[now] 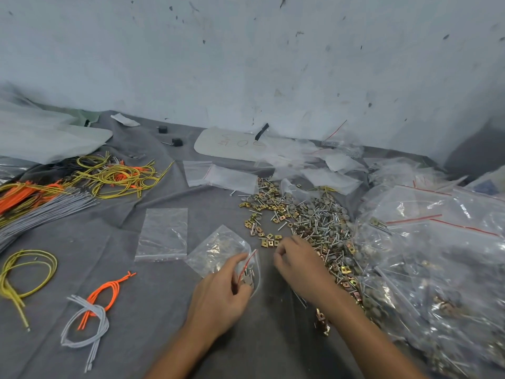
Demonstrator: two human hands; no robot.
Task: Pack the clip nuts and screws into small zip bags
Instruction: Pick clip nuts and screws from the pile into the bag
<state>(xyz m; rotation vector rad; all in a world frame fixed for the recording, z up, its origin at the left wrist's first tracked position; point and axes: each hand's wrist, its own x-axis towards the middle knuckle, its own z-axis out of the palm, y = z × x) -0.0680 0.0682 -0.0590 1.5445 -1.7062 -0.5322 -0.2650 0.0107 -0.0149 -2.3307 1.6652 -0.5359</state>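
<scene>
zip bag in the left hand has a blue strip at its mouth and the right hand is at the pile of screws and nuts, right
The strip is red, not blue, in the head view. The left hand does hold the zip bag and the right hand is at the pile of screws and nuts.

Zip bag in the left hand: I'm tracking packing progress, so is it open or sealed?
Open: the left hand holds the zip bag by its red-striped mouth, which gapes apart, with some metal parts inside.
</scene>
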